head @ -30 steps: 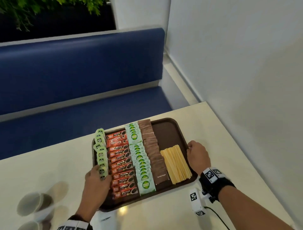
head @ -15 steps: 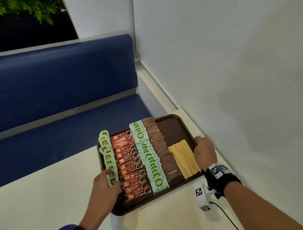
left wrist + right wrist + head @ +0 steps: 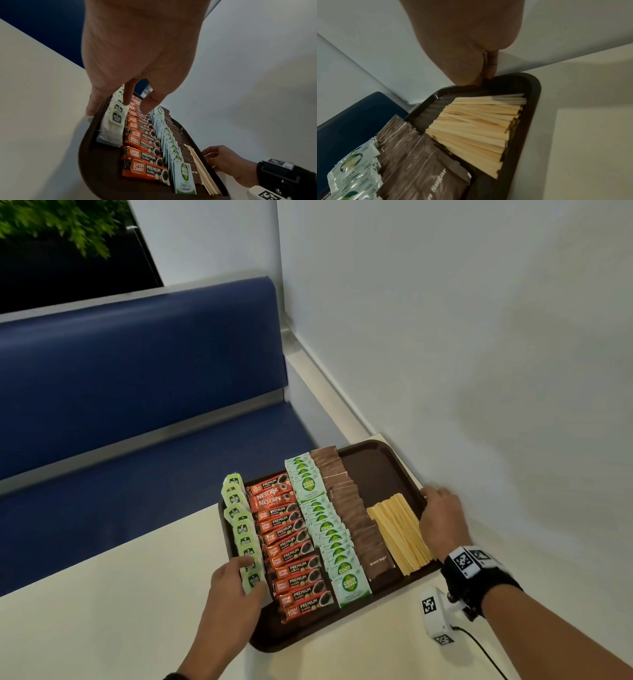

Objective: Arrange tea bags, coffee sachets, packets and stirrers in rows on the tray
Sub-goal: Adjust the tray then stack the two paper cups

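Both hands have slid the tray (image 3: 376,470) right, into the surface's far corner by the wall.
Head: rows look complete, task near done. Left wrist: left hand (image 3: 137,54) grips the left rim, thumb over tea bags (image 3: 116,117). Right wrist: right hand (image 3: 465,40) pinches the right rim beside stirrers (image 3: 476,121).

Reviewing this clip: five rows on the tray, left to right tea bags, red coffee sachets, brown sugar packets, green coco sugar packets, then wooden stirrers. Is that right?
Not quite. The head view shows the coco sugar packets directly right of the coffee sachets, and the brown sugar packets next to the stirrers. Tea bags on the tray's far left is correct.
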`<state>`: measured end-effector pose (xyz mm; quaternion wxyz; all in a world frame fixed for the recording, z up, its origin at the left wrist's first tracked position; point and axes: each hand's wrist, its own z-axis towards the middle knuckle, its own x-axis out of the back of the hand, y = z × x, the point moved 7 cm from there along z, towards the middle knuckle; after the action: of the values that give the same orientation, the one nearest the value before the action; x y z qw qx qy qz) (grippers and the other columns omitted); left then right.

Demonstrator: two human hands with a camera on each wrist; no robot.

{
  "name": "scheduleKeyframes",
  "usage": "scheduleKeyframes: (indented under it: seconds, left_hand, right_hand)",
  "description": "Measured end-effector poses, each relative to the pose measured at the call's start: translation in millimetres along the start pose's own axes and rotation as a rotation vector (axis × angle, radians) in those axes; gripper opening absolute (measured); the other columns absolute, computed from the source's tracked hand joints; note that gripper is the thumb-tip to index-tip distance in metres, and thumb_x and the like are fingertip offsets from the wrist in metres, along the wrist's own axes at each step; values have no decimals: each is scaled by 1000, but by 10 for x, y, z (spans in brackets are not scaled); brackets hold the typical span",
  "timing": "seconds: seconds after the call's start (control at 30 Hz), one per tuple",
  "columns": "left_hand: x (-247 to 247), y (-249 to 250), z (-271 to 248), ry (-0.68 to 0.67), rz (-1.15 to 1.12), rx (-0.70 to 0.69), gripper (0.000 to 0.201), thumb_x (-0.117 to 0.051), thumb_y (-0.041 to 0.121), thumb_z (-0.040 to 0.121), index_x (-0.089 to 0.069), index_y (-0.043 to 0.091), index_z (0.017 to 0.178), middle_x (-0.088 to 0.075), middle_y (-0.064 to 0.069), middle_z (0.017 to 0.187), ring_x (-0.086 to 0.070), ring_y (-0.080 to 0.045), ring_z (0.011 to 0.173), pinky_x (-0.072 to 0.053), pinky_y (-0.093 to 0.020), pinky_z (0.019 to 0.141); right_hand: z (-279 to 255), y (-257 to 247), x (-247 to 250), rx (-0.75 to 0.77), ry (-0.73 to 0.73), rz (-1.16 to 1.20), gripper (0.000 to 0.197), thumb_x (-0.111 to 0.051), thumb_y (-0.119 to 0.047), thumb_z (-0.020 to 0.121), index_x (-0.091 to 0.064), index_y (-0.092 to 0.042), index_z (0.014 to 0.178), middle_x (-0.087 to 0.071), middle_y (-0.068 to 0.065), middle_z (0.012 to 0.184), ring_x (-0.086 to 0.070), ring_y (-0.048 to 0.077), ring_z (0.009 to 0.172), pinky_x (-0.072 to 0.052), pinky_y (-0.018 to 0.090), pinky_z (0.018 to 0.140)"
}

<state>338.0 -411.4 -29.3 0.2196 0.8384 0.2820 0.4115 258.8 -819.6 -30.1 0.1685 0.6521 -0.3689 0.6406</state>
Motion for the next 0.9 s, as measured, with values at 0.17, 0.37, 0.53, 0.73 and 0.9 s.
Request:
scheduleKeyframes:
  seconds: [0.17,0.37,0.53,0.73,0.9]
  left_hand:
    - [-7,-32,-49,-13,-8,-20,41,-60,22,108,-48,24,147,-43,-4,160,-50,-24,140,-54,-47,114]
    - [-1,-15,-114,-1,-14,-36,42,-61,18,107,-49,20,148,-46,-6,157,-52,-23,137,-54,-46,113]
    - [0,5,-158,5,-30,-38,42,-62,17,107,-49,19,147,-46,-6,157,-52,-24,138,-53,-46,114]
    - [-5,16,-164,7,-37,-34,42,-63,17,107,-50,20,146,-46,-6,157,-52,-24,138,-55,-46,112]
    - [-17,7,-150,4,-38,-37,41,-62,15,107,-50,20,146,-45,-5,158,-51,-23,138,-55,-45,112]
  right_hand:
    - [-21,-4,9,9,-20,-28,51,-57,5,98,-55,-6,148,-60,16,139,-51,33,133,-47,45,111]
    - [-23,5,4,22,-13,-41,53,-62,4,97,-54,-8,148,-60,15,139,-51,32,133,-49,45,111]
    - [-32,22,4,38,-7,-38,54,-63,6,96,-55,-7,148,-60,16,137,-52,34,131,-50,46,109]
    - [-23,17,7,45,-17,-16,54,-61,8,95,-55,-6,147,-61,18,134,-53,35,129,-50,47,108]
    - [-18,16,9,43,-24,-10,54,-61,9,95,-56,-5,146,-61,19,134,-52,35,130,-49,47,109]
